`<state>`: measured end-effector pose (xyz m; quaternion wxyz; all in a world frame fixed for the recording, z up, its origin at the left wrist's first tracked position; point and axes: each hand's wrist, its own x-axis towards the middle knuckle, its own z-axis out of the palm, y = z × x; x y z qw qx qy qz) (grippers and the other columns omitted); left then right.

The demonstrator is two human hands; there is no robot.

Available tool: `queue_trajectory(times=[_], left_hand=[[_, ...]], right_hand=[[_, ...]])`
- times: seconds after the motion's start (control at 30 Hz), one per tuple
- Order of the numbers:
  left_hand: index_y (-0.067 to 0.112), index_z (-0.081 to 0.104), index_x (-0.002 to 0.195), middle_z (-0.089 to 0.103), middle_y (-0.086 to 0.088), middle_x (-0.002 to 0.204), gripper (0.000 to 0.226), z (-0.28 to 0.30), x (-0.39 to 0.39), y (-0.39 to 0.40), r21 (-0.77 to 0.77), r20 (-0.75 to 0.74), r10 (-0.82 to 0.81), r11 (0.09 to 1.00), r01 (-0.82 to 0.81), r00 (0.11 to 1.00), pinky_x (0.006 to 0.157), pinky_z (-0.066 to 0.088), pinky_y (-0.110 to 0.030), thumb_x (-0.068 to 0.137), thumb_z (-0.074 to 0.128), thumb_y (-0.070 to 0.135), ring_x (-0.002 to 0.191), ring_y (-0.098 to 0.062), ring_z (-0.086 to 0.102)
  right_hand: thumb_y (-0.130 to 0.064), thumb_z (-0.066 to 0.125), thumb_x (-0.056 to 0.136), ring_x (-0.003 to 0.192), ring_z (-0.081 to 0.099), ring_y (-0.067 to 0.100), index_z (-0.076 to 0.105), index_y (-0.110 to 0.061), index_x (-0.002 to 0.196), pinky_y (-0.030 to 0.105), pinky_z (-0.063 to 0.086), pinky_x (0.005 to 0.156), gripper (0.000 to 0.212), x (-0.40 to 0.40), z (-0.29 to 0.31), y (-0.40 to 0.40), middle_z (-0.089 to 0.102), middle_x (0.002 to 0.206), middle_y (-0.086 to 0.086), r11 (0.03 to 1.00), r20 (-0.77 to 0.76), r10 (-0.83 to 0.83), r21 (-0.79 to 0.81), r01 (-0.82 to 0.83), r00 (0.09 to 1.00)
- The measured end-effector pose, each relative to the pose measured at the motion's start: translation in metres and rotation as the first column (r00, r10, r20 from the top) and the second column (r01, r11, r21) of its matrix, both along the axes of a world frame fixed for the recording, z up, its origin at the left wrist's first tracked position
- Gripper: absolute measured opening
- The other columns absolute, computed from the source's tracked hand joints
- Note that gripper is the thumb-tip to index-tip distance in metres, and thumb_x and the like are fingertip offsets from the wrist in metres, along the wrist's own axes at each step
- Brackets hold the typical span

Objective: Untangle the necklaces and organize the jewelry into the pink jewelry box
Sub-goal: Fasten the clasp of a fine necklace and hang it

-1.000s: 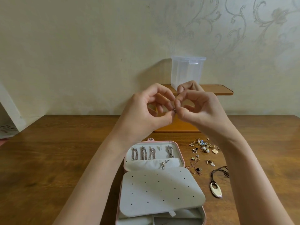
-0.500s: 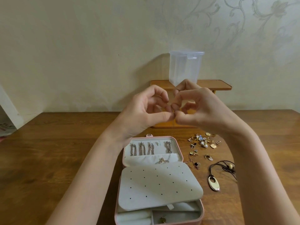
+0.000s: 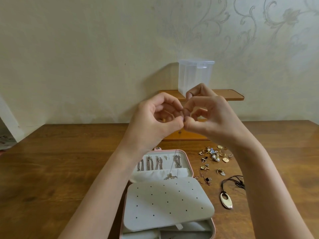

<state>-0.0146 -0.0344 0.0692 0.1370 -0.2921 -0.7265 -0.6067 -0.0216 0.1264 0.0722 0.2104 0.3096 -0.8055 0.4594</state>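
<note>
Here left hand (image 3: 155, 121) and right hand (image 3: 208, 118) both pinch thin necklace (image 3: 174, 163) at fingertips, pendant dangling over pink jewelry box (image 3: 189, 158). Chain likely snaps or re-knots if tugged hard

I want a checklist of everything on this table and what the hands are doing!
Surface: brown wooden table, bare on the left.
Job's things: pink jewelry box open, chains hung in its lid, perforated earring panel folded over the base; thin necklace dangling from the hands to the box.
Clutter: loose earrings right of the box; oval pendant on a dark cord.
Grippers: left hand and right hand both pinch the necklace chain, fingers meeting.
Cables: nothing seen.
Surroundings: clear plastic container on a small wooden shelf; patterned wall.
</note>
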Motion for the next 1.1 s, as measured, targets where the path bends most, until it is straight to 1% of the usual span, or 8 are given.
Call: queue_trajectory(times=[0.13,0.23,0.37,0.63,0.7,0.83,0.93,1.1], left_hand=[[0.021,0.060,0.082,0.061,0.010,0.071,0.020,0.002,0.002,-0.003,-0.006,-0.071,-0.024,1.000,0.024,0.997,0.060,0.048,-0.017,0.071,0.067,0.005,0.067,-0.006,0.054],[0.016,0.059,0.077,0.059,0.006,0.065,0.021,0.003,0.005,0.001,0.195,0.196,-0.143,0.975,0.104,0.970,0.047,0.041,-0.014,0.081,0.063,-0.004,0.056,-0.004,0.050],[0.011,0.055,0.076,0.053,0.002,0.059,0.020,0.002,0.004,0.010,0.370,0.484,-0.256,0.927,0.070,0.837,0.033,0.027,-0.011,0.085,0.051,-0.006,0.041,-0.002,0.039],[0.017,0.054,0.077,0.052,0.009,0.052,0.023,0.001,0.005,0.012,0.266,0.464,-0.071,0.962,-0.063,0.883,0.035,0.029,-0.010,0.082,0.050,-0.005,0.040,0.000,0.041],[0.015,0.053,0.078,0.049,0.008,0.050,0.021,0.001,0.005,0.013,0.305,0.504,-0.095,0.950,-0.074,0.859,0.033,0.026,-0.010,0.082,0.048,-0.005,0.038,-0.001,0.037],[0.013,0.052,0.081,0.048,0.005,0.055,0.018,0.005,0.001,0.006,0.459,0.572,-0.283,0.888,-0.015,0.770,0.030,0.019,-0.010,0.079,0.052,-0.004,0.037,-0.002,0.031],[0.017,0.060,0.072,0.048,0.006,0.058,0.018,0.004,0.001,-0.003,0.304,0.490,-0.184,0.952,0.031,0.852,0.033,0.026,-0.011,0.078,0.058,0.000,0.041,-0.003,0.035],[0.029,0.072,0.075,0.056,0.016,0.064,0.019,0.007,0.008,-0.005,0.018,0.013,0.029,0.999,-0.029,0.999,0.048,0.037,-0.011,0.082,0.069,0.012,0.058,-0.003,0.046]], right_hand=[[-0.035,0.062,0.063,0.076,0.045,0.001,0.061,-0.016,0.065,0.026,0.043,0.062,0.018,0.004,0.003,-0.002,0.043,0.090,-0.005,0.999,-0.001,0.031,-0.034,-0.031,1.000],[-0.034,0.062,0.063,0.074,0.046,0.003,0.062,-0.010,0.066,0.029,0.046,0.061,0.024,0.004,0.003,-0.004,0.044,0.089,-0.006,1.000,-0.039,0.007,-0.024,-0.008,0.999],[-0.024,0.065,0.064,0.067,0.047,0.022,0.061,-0.010,0.064,0.033,0.044,0.058,0.015,0.004,0.002,-0.007,0.043,0.088,-0.009,0.995,-0.077,-0.092,0.026,0.094,0.993],[-0.018,0.063,0.064,0.064,0.046,0.022,0.059,-0.010,0.062,0.036,0.046,0.061,0.009,0.006,0.002,-0.009,0.043,0.087,-0.010,0.995,-0.047,-0.065,0.070,0.068,0.997],[-0.023,0.063,0.064,0.068,0.048,0.023,0.060,-0.007,0.063,0.037,0.046,0.063,0.016,0.005,0.001,-0.009,0.044,0.088,-0.009,0.999,-0.006,-0.026,0.032,0.026,1.000],[-0.027,0.061,0.062,0.077,0.047,0.001,0.059,-0.014,0.061,0.025,0.043,0.063,0.013,0.004,0.000,-0.003,0.044,0.088,-0.008,0.996,0.067,0.057,-0.073,-0.052,0.996],[-0.014,0.064,0.069,0.078,0.046,-0.003,0.060,-0.014,0.064,0.014,0.041,0.061,0.007,0.004,-0.001,0.005,0.045,0.088,-0.006,0.981,0.106,0.096,-0.180,-0.076,0.990],[-0.025,0.061,0.064,0.090,0.049,0.001,0.065,-0.024,0.063,0.015,0.044,0.067,0.004,0.002,-0.004,0.002,0.049,0.094,-0.003,0.941,0.131,0.228,-0.284,-0.184,0.965]])
